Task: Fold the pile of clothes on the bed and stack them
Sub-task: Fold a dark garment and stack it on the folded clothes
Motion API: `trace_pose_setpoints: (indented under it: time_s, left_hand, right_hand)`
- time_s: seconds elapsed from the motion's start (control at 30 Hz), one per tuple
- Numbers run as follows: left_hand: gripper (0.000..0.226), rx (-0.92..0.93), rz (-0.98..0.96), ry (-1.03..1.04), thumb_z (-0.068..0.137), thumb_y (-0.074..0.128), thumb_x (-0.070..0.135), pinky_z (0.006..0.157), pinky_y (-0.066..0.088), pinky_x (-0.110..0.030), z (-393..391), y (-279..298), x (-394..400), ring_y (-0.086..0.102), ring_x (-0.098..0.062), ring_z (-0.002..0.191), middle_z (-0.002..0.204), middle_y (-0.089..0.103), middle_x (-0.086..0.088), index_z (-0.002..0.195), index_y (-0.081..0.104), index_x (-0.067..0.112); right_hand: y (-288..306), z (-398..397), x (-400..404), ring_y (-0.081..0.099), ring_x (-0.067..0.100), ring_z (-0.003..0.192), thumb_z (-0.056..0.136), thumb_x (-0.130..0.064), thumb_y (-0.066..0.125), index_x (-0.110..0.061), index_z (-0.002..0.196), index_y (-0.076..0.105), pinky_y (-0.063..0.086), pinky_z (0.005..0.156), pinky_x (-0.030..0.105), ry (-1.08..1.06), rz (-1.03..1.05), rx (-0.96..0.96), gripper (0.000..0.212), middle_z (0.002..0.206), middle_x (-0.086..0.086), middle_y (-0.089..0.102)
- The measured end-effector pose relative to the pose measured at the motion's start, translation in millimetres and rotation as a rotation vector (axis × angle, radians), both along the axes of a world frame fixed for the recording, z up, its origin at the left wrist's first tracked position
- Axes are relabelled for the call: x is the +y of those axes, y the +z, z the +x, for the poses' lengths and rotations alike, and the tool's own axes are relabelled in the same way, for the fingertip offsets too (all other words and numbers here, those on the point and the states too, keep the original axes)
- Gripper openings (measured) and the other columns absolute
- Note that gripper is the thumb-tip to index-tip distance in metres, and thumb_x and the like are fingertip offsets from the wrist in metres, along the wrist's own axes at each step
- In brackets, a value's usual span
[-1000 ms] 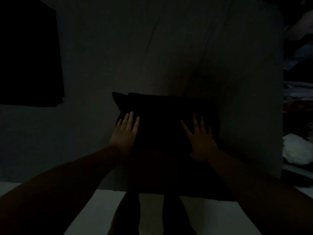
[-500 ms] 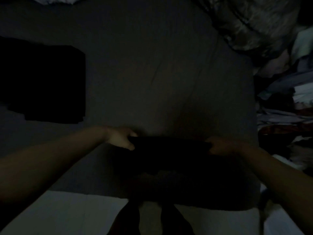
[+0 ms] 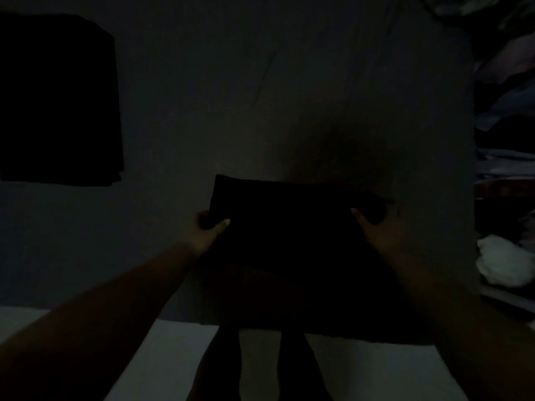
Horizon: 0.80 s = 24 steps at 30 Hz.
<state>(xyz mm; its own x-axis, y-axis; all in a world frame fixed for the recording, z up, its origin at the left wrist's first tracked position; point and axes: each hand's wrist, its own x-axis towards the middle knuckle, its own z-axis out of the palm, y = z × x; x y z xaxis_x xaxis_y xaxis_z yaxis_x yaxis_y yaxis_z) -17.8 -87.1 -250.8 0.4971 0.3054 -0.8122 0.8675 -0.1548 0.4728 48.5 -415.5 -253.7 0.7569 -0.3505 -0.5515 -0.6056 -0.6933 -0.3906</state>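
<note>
Head view, very dim: my left hand and right hand each grip an end of a folded dark garment over the bed; another dark garment lies far left of it.

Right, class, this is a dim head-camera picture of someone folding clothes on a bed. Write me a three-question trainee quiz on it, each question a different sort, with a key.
1. True or false: both hands grip the folded black garment.
2. Where is the black folded stack? A) far left on the bed B) on the floor C) under the garment
3. Fill in: the thumb of the left hand lies ___ the garment's top face.

Key: 1 true, the right hand grips the other side; 2 A; 3 on.
</note>
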Motion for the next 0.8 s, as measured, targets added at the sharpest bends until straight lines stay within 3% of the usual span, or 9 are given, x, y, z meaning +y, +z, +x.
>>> trace_pose_setpoints:
  time_s: [0.07,0.13,0.2,0.37,0.47,0.57,0.67,0.8]
  left_hand:
    - [0.032,0.013,0.010,0.027,0.089,0.063,0.020,0.096,0.045,-0.037,-15.6,-8.1,-3.5,0.056,-0.028,0.111,0.116,0.059,-0.014,0.115,0.054,0.004]
    - [0.044,0.036,0.011,0.045,0.088,0.063,0.024,0.100,0.045,-0.044,-19.0,-15.0,-3.0,0.057,-0.032,0.113,0.127,0.057,-0.019,0.125,0.052,0.002]
    - [0.051,0.058,0.004,0.016,0.090,0.061,0.022,0.103,0.041,-0.044,-13.3,-19.3,-2.1,0.052,-0.033,0.120,0.134,0.052,-0.018,0.134,0.046,0.003]
    - [0.055,-0.079,0.039,-0.137,0.089,0.059,0.002,0.100,0.036,-0.030,6.8,-1.1,-20.4,0.045,-0.031,0.127,0.139,0.046,-0.017,0.139,0.037,0.002]
    - [0.057,-0.212,0.195,-0.188,0.089,0.056,0.003,0.102,0.036,-0.032,13.0,26.2,-46.2,0.047,-0.031,0.126,0.137,0.049,-0.017,0.142,0.035,0.006]
    - [0.059,-0.358,0.384,-0.372,0.088,0.056,0.010,0.089,0.046,-0.039,10.1,56.5,-86.4,0.059,-0.036,0.108,0.120,0.061,-0.020,0.143,0.036,0.015]
    - [0.058,-0.348,0.493,-0.609,0.092,0.049,0.021,0.074,0.046,-0.035,13.5,70.6,-139.3,0.062,-0.035,0.097,0.114,0.063,-0.015,0.146,0.029,0.025]
    - [0.052,-0.310,0.390,-0.739,0.097,0.041,0.027,0.081,0.047,-0.034,22.8,56.0,-207.4,0.060,-0.027,0.107,0.127,0.057,-0.006,0.146,0.025,0.028]
  right_hand:
    - [0.0,-23.6,6.2,0.039,0.038,0.129,0.074,-0.058,0.066,0.003,0.136,0.038,0.029,0.107,0.038,-0.231,-0.099,-0.015,0.091,0.138,0.026,0.042]
    - [-3.1,-41.9,10.7,0.041,0.035,0.130,0.070,-0.059,0.067,0.001,0.137,0.039,0.031,0.107,0.037,-0.440,0.040,0.051,0.094,0.139,0.022,0.043]
    - [-8.9,-53.0,11.5,0.043,0.032,0.130,0.075,-0.043,0.073,0.002,0.137,0.038,0.032,0.106,0.033,-0.498,0.170,0.068,0.084,0.140,0.020,0.044]
    - [-20.0,-59.4,10.6,0.054,0.036,0.118,0.075,-0.015,0.076,0.001,0.127,0.050,0.042,0.102,0.045,-0.382,0.274,0.049,0.060,0.125,0.023,0.057]
    - [-13.7,-55.8,10.1,0.054,0.034,0.118,0.083,-0.001,0.066,0.003,0.129,0.049,0.039,0.104,0.043,-0.300,0.297,-0.009,0.049,0.126,0.021,0.056]
    - [-1.5,-58.1,10.3,0.051,0.030,0.121,0.087,0.002,0.059,-0.004,0.136,0.044,0.037,0.108,0.041,-0.295,0.445,-0.037,0.051,0.130,0.017,0.054]
    - [5.9,-61.3,8.1,0.047,0.021,0.121,0.090,0.008,0.052,-0.002,0.136,0.041,0.039,0.100,0.017,-0.236,0.504,-0.089,0.049,0.129,0.010,0.050]
    - [8.7,-67.0,-2.2,0.043,0.026,0.128,0.096,-0.002,0.045,-0.012,0.142,0.033,0.033,0.105,0.033,-0.187,0.590,-0.041,0.048,0.141,0.012,0.043]
